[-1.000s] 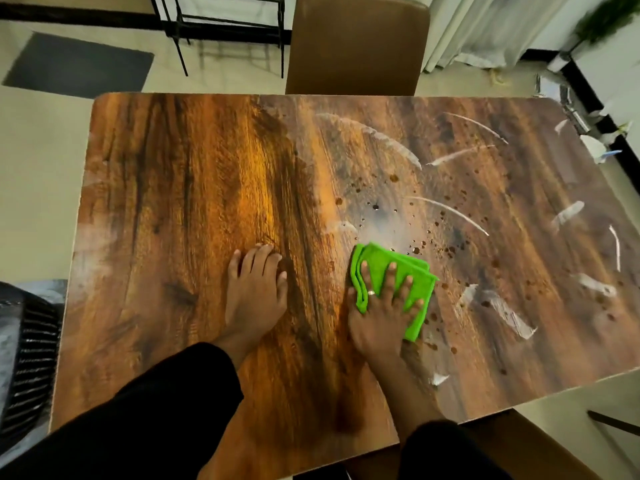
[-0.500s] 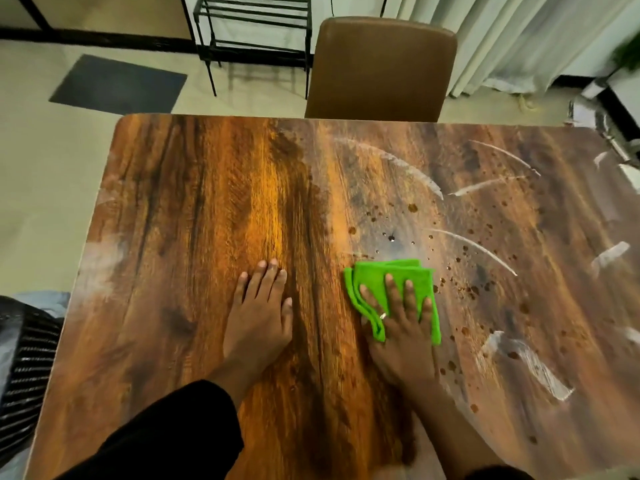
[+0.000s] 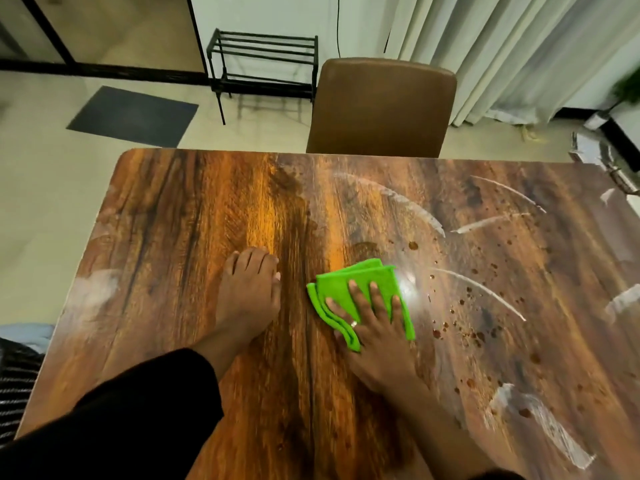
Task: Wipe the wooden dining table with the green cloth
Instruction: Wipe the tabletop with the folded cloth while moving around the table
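Observation:
The wooden dining table [image 3: 173, 220] fills most of the head view. A folded green cloth [image 3: 346, 282] lies near its middle, and my right hand [image 3: 374, 327] presses flat on it with fingers spread. My left hand [image 3: 247, 292] rests palm down on the bare wood just left of the cloth, holding nothing. Brown drops [image 3: 474, 336] and white streaks [image 3: 540, 420] mark the table's right half; the left half looks shiny with a pale smear near its left edge.
A brown chair [image 3: 381, 105] stands tucked against the table's far edge. Behind it are a black metal rack [image 3: 263, 60], a dark floor mat [image 3: 133, 116] and white curtains [image 3: 512, 53]. A dark ribbed object [image 3: 14, 386] sits by the table's left side.
My right hand has slid the cloth away from me, toward the table's middle, over some drops. The head has tilted up, showing more of the far room. My left hand stayed planted.

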